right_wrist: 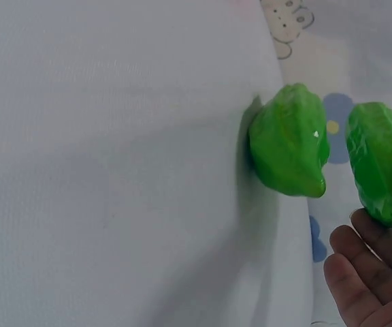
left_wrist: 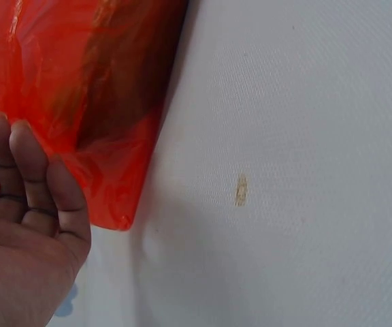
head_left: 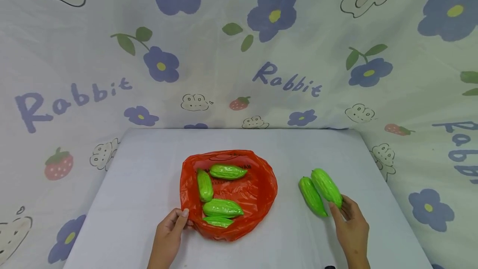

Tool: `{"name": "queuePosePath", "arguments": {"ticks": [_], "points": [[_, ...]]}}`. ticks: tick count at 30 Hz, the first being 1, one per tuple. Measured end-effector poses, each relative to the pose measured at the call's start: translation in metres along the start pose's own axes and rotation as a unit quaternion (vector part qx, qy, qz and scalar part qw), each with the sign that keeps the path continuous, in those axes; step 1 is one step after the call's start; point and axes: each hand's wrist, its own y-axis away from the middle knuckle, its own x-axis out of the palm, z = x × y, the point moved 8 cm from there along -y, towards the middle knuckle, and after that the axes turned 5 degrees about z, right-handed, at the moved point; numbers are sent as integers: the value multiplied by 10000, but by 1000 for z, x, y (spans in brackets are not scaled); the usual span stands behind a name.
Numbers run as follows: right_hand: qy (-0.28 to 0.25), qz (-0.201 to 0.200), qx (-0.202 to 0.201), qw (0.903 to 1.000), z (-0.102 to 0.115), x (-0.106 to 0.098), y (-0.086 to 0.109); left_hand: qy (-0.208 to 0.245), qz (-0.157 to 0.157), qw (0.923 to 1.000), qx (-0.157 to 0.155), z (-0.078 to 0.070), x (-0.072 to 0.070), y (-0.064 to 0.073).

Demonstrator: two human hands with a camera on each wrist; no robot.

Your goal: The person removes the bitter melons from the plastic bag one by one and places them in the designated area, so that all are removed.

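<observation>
A red plastic bag (head_left: 267, 184) stands with its mouth open on the table, several shiny green bitter melons (head_left: 223, 208) lying inside. My left hand (head_left: 171, 229) pinches the bag's rim at its near left side; in the left wrist view the fingers (left_wrist: 29, 153) lie against the red plastic, thumb out of sight. Over to the right, my right hand (head_left: 351, 227) holds the near end of a bitter melon (head_left: 326, 187) between thumb and fingers. Just left of that one, a second bitter melon (head_left: 313, 197) rests on the table. The right wrist view shows a gap between the held melon (right_wrist: 380, 163) and the resting one (right_wrist: 288, 143).
The table (head_left: 142, 169) has a white cover, with a small brownish mark (left_wrist: 241, 190) near the bag. A printed cloth (head_left: 220, 65) with flowers and rabbits hangs behind and at the sides. A small dark object (head_left: 330, 267) shows at the bottom edge.
</observation>
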Motion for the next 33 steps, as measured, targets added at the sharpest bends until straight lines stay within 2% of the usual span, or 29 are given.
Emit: {"name": "queuePosePath", "arguments": {"ticks": [10,14,21,28,33], "points": [[-168,179,716,9971,-27,10,-3,-37,18,10000,-28,0,0,0],[-126,199,873,9959,-36,13,-3,-29,25,10000,-26,-1,0,0],[-59,203,892,9958,-42,16,-4,-4,64,10000,-58,-1,0,1],[27,389,981,9944,-45,20,-3,-7,58,9998,-202,3,1,1],[159,455,1025,9936,-45,21,-2,28,59,9999,-122,4,1,1]]}}
